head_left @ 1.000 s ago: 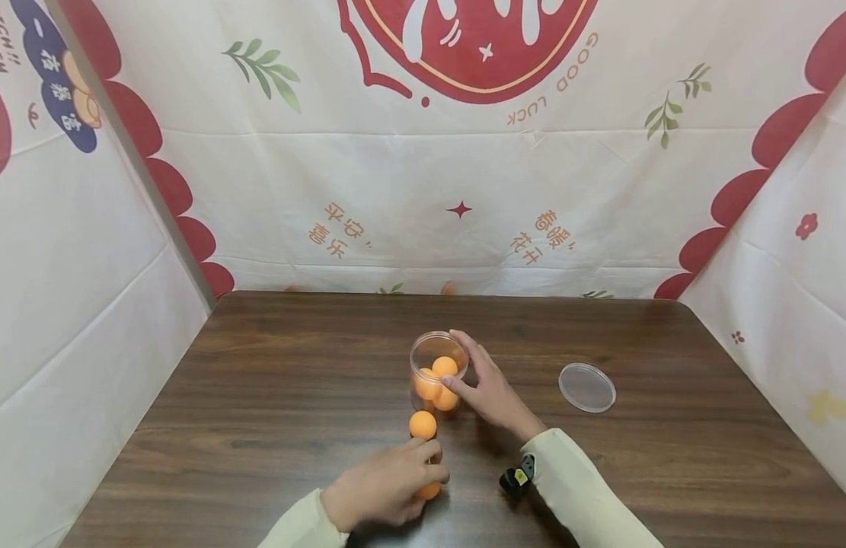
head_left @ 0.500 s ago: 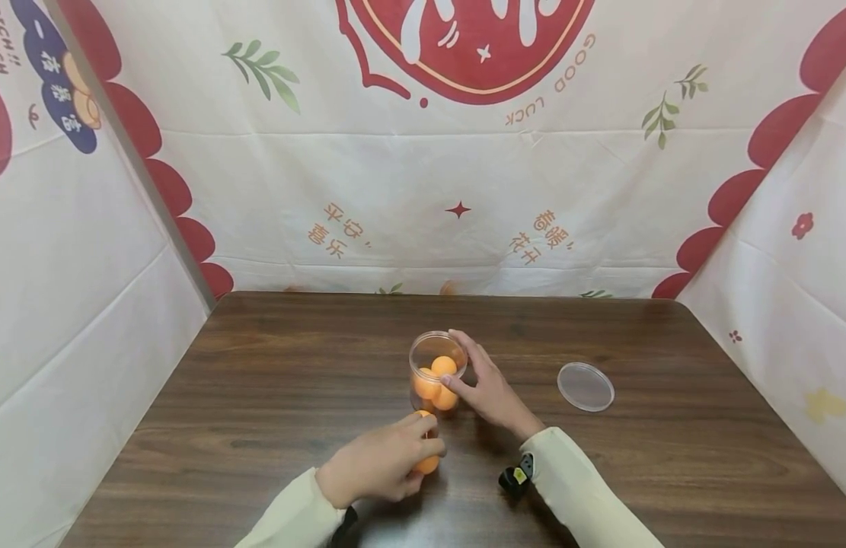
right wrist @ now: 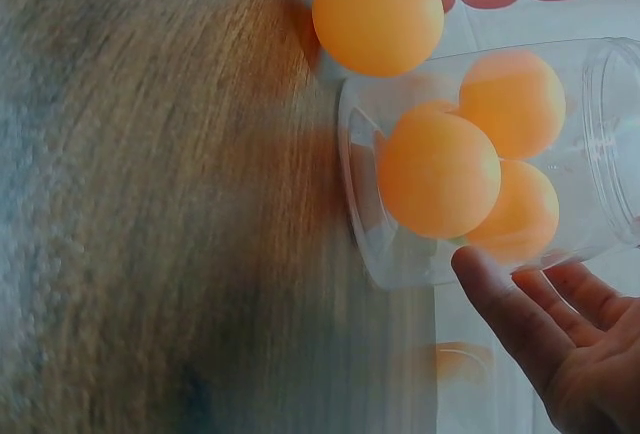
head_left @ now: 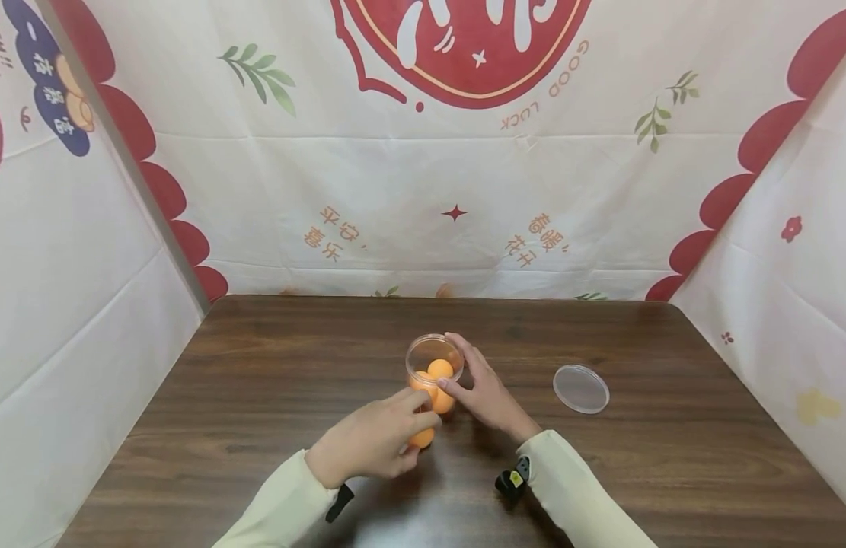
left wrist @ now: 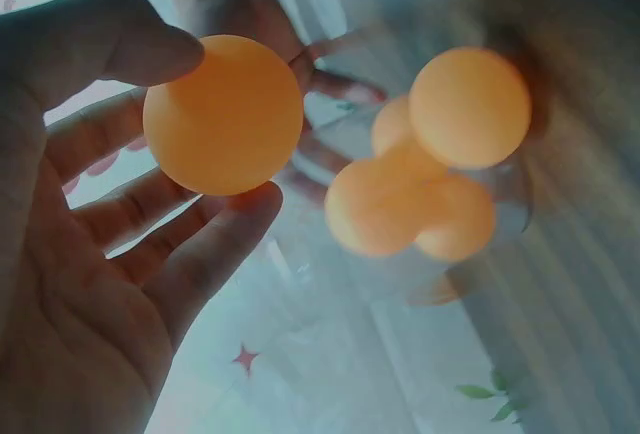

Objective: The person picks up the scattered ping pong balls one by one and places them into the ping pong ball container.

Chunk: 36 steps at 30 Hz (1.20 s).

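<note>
A clear plastic jar [head_left: 419,356] stands upright and uncovered on the table, with several orange ping-pong balls [right wrist: 438,176] inside it. My right hand [head_left: 487,399] holds the jar's right side, its thumb in front and its fingers reaching behind. Between the thumb and fingertips of my left hand [head_left: 371,441] is another orange ping-pong ball [left wrist: 223,116], raised off the table just in front of the jar. One more loose ball [right wrist: 378,14] rests on the table against or very near the jar's base. In the head view my left fingers mostly cover that loose ball.
A clear round lid [head_left: 581,388] lies flat on the dark wood table [head_left: 292,365], to the right of the jar. Printed white cloth [head_left: 395,175] hangs behind the table and along both sides. A black wrist device [head_left: 512,479] sits below the right sleeve.
My left hand has moved forward, away from me, carrying its ball towards the jar and coming over the loose ball. My right hand stays on the jar. The head view has shifted slightly.
</note>
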Tool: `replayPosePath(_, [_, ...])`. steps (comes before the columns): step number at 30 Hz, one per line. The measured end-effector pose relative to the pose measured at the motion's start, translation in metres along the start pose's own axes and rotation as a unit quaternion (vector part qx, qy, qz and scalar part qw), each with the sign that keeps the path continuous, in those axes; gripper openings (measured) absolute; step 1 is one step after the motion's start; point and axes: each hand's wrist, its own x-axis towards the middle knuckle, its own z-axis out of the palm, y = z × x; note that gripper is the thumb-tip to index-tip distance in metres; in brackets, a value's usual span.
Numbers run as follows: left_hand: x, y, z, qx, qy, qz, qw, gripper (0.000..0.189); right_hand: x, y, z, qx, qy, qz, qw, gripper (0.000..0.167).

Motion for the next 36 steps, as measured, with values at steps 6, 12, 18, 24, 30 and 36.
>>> replayPosePath(6, [0.002,-0.011,-0.019,0.011,0.025,0.000,0.9996,0.029,0.000,0.000,0.001,0.002,0.001,0.001,1.0000,0.071])
replayPosePath(12, [0.011,-0.017,-0.038,0.011,0.035,-0.002,0.9993,0.028,-0.001,0.000,0.000,-0.001,-0.003,0.008,1.0000,0.071])
replayPosePath(18, [0.028,-0.026,-0.049,0.010,0.032,-0.003,0.9994,0.027,-0.001,-0.011,-0.003,0.011,-0.010,0.009,0.9998,0.068])
replayPosePath(24, [0.048,-0.040,-0.043,-0.020,0.014,-0.027,0.9993,0.028,0.001,0.000,0.001,0.013,-0.006,0.002,0.9999,0.069])
replayPosePath(30, [0.062,-0.048,-0.037,-0.034,-0.021,-0.059,0.9975,0.028,0.001,-0.002,0.002,0.012,-0.007,0.014,0.9998,0.071])
replayPosePath(36, [0.069,-0.054,-0.031,-0.042,-0.049,-0.076,0.9950,0.034,0.001,-0.001,0.001,0.004,-0.010,0.031,0.9995,0.074])
